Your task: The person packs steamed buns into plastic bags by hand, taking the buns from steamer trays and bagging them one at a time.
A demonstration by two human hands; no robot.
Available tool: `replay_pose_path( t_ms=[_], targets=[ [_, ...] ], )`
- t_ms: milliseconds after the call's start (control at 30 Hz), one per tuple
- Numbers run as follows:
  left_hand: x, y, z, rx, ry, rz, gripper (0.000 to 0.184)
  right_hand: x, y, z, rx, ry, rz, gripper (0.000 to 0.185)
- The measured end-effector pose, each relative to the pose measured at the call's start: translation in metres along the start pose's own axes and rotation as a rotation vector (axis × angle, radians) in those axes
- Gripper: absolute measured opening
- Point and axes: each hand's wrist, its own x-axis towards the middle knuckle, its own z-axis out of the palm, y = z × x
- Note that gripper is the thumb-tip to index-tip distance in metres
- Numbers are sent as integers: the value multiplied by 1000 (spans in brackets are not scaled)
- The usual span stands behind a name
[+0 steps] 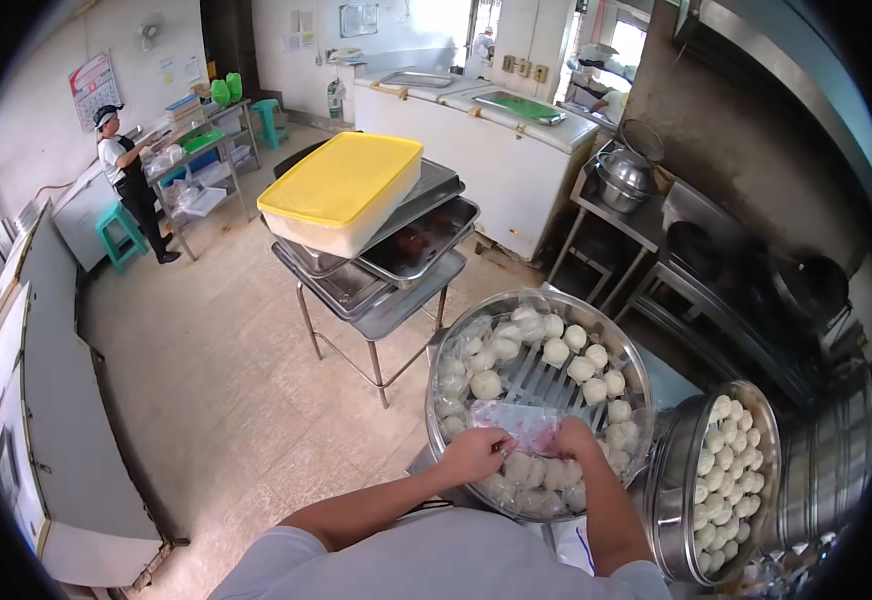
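Note:
A clear plastic bag with pink print [522,424] is stretched between my hands, above a round metal steamer tray [639,375]. My left hand [476,455] pinches the bag's left end with bent fingers. At the right end, my right hand [578,438] is closed on the plastic, its fingertips partly hidden. White round buns [556,351] sit loose on the slats at the tray's upper right. Around the left and near rim lie bagged buns [531,473] in clear plastic, some covered by my hands and the bag.
To the right, a tilted steamer tier [771,440] holds many small white buns, beside stacked steamers [831,450]. Ahead stands a metal stand with trays and a yellow-lidded container [341,180]. Farther back are a white chest freezer [456,130] and a co-worker [128,175] at a table.

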Motion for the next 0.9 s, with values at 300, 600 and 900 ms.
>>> replay_pose_path(
  t_ms=[300,600,900],
  targets=[
    [-1,4,-8,-107,19,3,18,-46,15,-13,429,883,28,21],
    [5,11,5,-440,3,-32,18,-143,-46,-61,1203,794,192,33],
    [30,37,28,-838,-182,-315,20,-162,-112,-17,1765,550,-77,19]
  ],
)
